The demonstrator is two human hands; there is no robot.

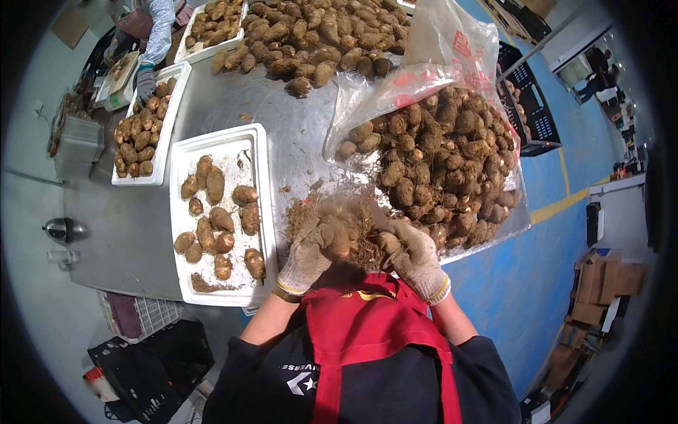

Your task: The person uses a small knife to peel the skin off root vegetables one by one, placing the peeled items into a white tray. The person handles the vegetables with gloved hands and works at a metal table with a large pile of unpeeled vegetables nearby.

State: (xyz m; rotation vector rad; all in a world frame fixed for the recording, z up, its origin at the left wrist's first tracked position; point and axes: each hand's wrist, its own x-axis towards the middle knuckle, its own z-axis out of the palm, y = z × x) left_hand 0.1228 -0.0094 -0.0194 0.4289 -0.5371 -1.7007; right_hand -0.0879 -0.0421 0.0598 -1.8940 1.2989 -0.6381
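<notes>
My left hand (pixel 312 252), in a soiled knit glove, is closed around a brown taro corm (pixel 339 238) over a heap of fibrous peelings (pixel 365 252). Close by on the right, my gloved right hand (pixel 413 252) has its fingers curled; blur and dirt hide what lies between them. Just beyond it, a large pile of hairy taro corms (pixel 450 153) spills from a clear plastic bag (pixel 371 90) with red print. Left of my hands, a white foam tray (pixel 269 212) holds several cleaner corms, spaced apart, with some brown debris in its near corner.
More loose taro (pixel 323 32) is heaped at the far side of the metal table (pixel 233 100). Another foam tray (pixel 177 106) of corms stands at the far left, where a co-worker's gloved hand (pixel 144 85) reaches in. A black crate (pixel 540 119) stands past the table's right edge.
</notes>
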